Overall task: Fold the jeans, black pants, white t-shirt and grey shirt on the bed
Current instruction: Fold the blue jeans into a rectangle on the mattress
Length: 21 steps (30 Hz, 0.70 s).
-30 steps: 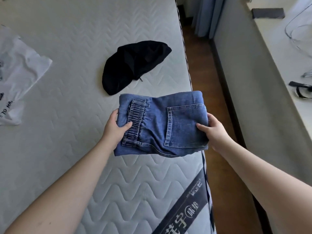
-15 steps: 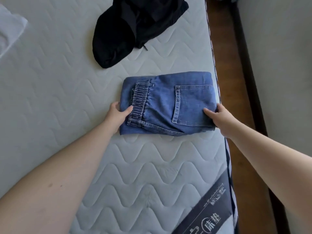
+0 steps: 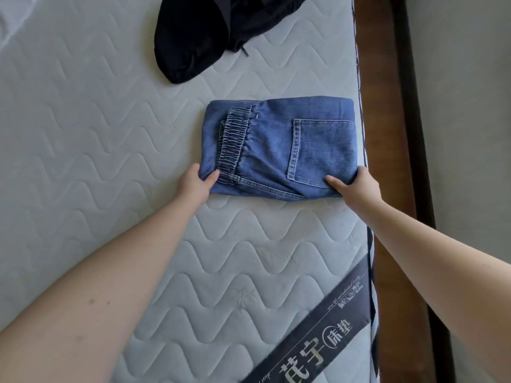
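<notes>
The blue jeans (image 3: 279, 146) lie folded into a compact rectangle on the quilted mattress (image 3: 96, 161), close to its right edge, with the elastic waistband at the left and a back pocket on top. My left hand (image 3: 195, 183) grips the near left corner, thumb on top. At the near right corner my right hand (image 3: 356, 186) holds the fold the same way. The black pants (image 3: 210, 31) lie crumpled just beyond the jeans, cut off by the top of the view. The white t-shirt and grey shirt are out of view.
The mattress's right edge (image 3: 365, 167) runs right beside the jeans, with a brown wooden floor strip (image 3: 387, 134) and a pale wall beyond it. A dark label band (image 3: 312, 338) crosses the near right corner of the mattress.
The folded jeans came down from mid-air onto the mattress near its right edge. Both hands stayed on the near corners. The view tipped downward, so the t-shirt left the frame.
</notes>
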### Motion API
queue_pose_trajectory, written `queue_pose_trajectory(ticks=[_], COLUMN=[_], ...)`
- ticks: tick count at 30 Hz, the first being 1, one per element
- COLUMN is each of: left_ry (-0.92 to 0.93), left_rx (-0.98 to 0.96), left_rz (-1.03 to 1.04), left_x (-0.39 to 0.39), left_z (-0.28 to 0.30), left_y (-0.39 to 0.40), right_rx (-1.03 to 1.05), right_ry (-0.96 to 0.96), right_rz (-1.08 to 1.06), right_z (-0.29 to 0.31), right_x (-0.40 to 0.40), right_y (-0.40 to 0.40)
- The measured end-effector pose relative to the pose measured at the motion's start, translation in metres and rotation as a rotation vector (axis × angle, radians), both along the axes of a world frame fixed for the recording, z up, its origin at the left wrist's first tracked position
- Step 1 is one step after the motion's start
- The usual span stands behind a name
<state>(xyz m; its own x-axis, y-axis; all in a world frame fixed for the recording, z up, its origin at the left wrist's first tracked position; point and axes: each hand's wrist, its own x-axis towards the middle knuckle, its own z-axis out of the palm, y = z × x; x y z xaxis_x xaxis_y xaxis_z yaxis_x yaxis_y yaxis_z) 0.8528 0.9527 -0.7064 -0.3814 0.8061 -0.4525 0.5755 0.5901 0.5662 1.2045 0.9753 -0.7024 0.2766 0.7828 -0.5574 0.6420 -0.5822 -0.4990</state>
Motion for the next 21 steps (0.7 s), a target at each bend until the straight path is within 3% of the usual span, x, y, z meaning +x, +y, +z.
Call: queue_pose_trajectory(ticks=[2, 4, 7, 9, 12, 18, 21], left_ry=[0.084, 0.343, 0.626, 0.659, 0.712, 0.770, 0.702], left_rx=[0.002, 0.156, 0.489, 0.531, 0.338, 0.056, -0.021], left_rz=[0.034, -0.036, -0.452, -0.746, -0.974, -0.975, -0.964], left_x=[0.007, 0.013, 0.032, 0.051, 0.063, 0.066, 0.066], left_z=[0.002, 0.006, 0.012, 0.007, -0.008, -0.023, -0.007], left_y=[-0.005, -0.011, -0.012, -0.013, -0.022, -0.015, -0.012], right_rx=[0.070, 0.253, 0.530, 0.484, 0.315, 0.222, 0.143], right_ry=[-0.102, -0.284, -0.343, -0.346, -0.433, -0.453, -0.434], right_rz=[0.017, 0.135, 0.439, 0.631, 0.758, 0.825, 0.824], right_z=[0.000, 0.002, 0.005, -0.001, -0.015, -0.026, -0.015], right_x=[-0.004, -0.010, -0.029, -0.042, -0.041, -0.019, -0.010], right_y=[-0.006, -0.015, -0.026, -0.029, -0.029, -0.017, -0.011])
